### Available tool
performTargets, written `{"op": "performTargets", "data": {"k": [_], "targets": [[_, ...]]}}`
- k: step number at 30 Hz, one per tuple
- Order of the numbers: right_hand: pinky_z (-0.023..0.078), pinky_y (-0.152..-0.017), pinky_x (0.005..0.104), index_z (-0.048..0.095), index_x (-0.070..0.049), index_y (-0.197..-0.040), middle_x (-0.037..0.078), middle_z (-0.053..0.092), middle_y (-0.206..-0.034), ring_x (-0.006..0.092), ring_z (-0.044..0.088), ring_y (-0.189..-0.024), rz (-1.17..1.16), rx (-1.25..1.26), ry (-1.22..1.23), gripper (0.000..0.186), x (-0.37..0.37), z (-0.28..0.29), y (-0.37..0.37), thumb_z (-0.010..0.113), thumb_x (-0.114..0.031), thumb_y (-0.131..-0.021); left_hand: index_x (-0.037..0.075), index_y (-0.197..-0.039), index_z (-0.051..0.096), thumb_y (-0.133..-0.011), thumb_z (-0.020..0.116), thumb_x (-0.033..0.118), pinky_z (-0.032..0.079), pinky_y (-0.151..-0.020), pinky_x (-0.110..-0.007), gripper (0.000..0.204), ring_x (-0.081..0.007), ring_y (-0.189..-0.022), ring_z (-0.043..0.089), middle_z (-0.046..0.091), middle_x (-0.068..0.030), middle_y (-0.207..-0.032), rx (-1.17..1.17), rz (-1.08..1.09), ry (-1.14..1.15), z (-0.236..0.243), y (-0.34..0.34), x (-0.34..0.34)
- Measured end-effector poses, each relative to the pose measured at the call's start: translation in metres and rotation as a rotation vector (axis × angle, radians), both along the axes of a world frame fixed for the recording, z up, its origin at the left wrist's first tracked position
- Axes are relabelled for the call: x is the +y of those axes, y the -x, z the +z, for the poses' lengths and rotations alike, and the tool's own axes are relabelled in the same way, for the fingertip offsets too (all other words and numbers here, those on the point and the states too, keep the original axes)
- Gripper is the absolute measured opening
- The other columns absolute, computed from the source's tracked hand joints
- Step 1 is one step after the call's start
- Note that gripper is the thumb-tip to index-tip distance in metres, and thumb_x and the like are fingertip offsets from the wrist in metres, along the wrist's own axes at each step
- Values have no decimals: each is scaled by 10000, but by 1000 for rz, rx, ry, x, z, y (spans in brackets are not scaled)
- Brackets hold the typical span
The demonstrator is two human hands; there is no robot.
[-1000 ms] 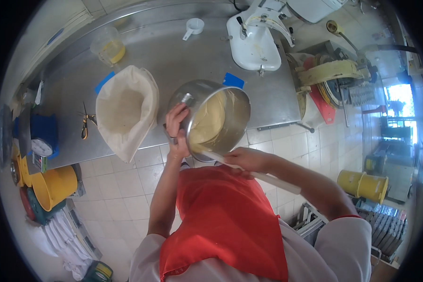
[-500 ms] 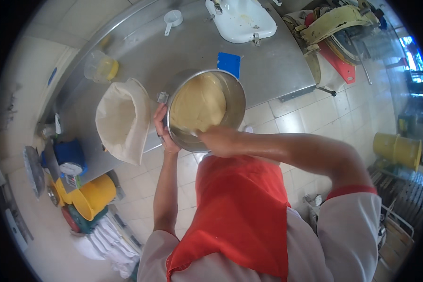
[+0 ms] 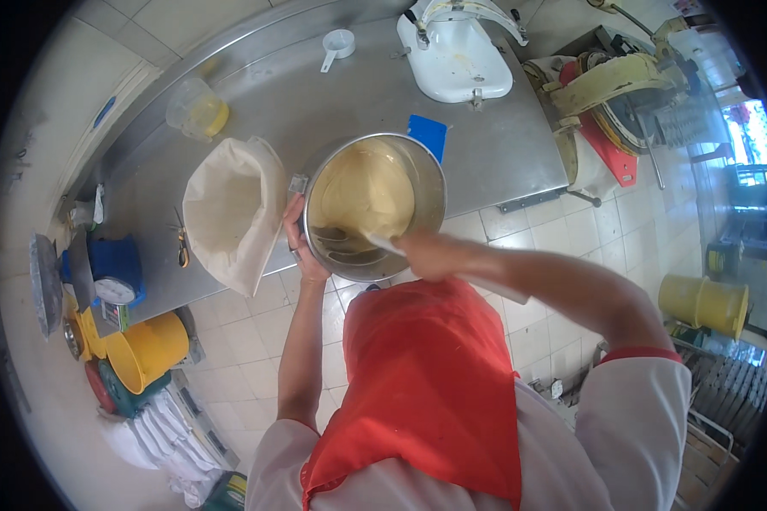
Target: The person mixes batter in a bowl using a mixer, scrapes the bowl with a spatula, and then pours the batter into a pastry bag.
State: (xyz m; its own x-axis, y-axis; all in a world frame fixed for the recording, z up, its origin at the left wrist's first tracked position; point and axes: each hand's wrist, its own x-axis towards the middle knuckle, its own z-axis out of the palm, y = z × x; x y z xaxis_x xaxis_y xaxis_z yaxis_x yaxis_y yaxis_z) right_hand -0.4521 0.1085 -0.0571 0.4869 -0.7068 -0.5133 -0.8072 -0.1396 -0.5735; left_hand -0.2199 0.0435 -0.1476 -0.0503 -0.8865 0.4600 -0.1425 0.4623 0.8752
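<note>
Steel mixing bowl (image 3: 432,192) of pale batter (image 3: 371,183) overlaps near edge of steel table (image 3: 358,94) in view, just right of cream cloth bag (image 3: 268,192). Left hand (image 3: 307,255) curled against bowl's outer left wall; right hand (image 3: 433,255) closed around handle of long pale spatula (image 3: 385,244), far end in batter. Versus one second earlier: bowl mouth faces more upward; spatula shifted from left rim toward batter's middle; bare grey patch shows on near-left inner wall.

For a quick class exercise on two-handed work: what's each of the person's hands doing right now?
Left hand: holding the bowl at its left side.
Right hand: closed around the spatula.
</note>
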Motion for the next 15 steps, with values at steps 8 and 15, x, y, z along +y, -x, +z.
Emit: {"op": "performTargets", "data": {"k": [8,15], "targets": [[560,-677,448,601,117,-1099,310,679,-899,386,715,-783,-111,-153,29,351,-2,-3,-34,477,69,-774,10,-1350,453,-995,378,584,279,-1160,-465,679,-311,-1387,382,420,-203,-1448,-14,-22,-17,2,-1,-6],[554,-806,482,567,42,-1255,260,684,-964,390,699,-850,-221,28,112,374,-49,113,5,515,-45,-895,-11,-1328,476,-987,406,422,296,-1152,-449,555,-321,-1358,418,460,-205,-1416,-53,-23,-60,7,-6,-17]]}}
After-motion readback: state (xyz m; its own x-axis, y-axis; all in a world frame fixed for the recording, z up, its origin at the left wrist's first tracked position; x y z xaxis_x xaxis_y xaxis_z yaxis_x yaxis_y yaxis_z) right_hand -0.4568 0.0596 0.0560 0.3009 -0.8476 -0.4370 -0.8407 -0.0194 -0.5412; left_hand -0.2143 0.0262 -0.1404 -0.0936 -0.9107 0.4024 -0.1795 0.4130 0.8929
